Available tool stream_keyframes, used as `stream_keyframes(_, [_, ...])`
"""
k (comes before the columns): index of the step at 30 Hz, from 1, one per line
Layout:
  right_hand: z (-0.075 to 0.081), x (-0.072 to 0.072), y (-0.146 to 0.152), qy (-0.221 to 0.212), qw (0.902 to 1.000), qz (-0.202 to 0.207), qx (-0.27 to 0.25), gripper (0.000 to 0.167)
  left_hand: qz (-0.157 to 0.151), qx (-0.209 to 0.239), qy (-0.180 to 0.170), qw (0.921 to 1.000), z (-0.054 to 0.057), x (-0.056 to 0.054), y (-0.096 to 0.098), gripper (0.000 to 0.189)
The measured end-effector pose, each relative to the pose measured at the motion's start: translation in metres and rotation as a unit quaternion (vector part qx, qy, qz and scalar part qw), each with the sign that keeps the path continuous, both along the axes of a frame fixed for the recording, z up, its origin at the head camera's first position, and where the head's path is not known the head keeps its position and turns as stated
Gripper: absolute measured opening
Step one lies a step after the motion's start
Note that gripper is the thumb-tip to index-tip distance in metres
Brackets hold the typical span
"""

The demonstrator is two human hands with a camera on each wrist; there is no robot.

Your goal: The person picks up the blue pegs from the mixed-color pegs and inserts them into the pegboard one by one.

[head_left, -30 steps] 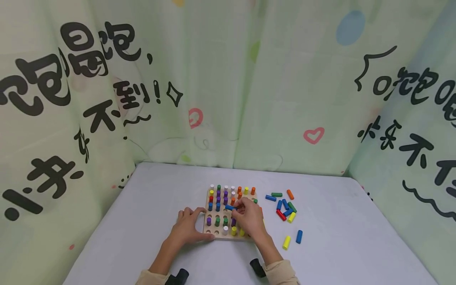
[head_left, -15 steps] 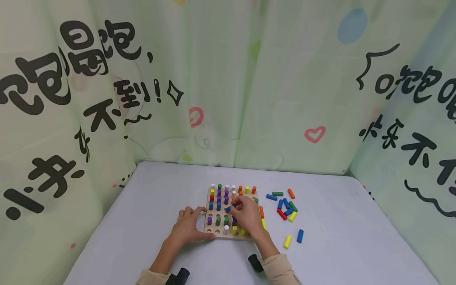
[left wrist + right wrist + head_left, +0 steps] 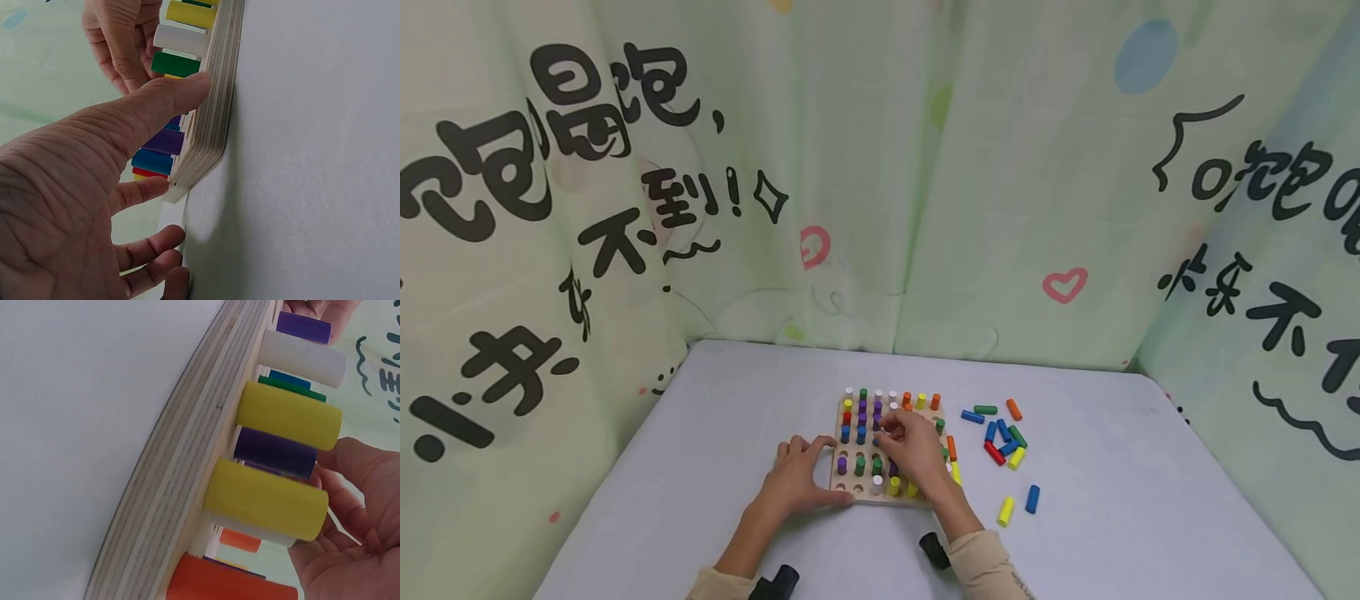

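Note:
A wooden pegboard (image 3: 883, 502) lies on the table with rows of coloured pegs standing in its holes. At its near left corner my left hand (image 3: 801, 483) grips it, thumb on the front edge and index finger on the left side. The left wrist view shows that thumb (image 3: 187, 90) against the layered board edge. Over the middle of the board, my right hand (image 3: 919, 454) pinches a blue peg (image 3: 876, 442), mostly covered by the fingers. Near it stand a blue peg (image 3: 861, 435) and a green peg (image 3: 877, 465). Yellow pegs (image 3: 269, 500) partly hide the right hand in the right wrist view.
Right of the board lie several loose pegs, among them a red peg (image 3: 994, 453), a green peg (image 3: 985, 409) and an orange peg (image 3: 1013, 409). Nearer are a yellow peg (image 3: 1006, 511) and a blue peg (image 3: 1033, 499). A printed curtain (image 3: 880, 208) surrounds the table.
My right hand has brought the blue peg slightly left and down to the board; the peg, first lying level in the fingers, is now mostly hidden. My left hand stays put.

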State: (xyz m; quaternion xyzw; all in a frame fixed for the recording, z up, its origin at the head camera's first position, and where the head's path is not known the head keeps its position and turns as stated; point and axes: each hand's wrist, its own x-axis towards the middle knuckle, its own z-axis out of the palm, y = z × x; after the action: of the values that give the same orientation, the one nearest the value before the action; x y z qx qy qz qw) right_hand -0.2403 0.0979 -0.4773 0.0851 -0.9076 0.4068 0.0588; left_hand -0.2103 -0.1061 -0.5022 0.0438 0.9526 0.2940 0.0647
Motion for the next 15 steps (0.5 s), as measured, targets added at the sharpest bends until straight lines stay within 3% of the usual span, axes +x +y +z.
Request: stream_keyframes(15, [-0.0003, -0.0004, -0.0037, 0.009, 0.9999, 0.0, -0.013, 0.011, 0.003, 0.005, -0.004, 1.0, 0.0012, 0.001, 0.0002, 0.085])
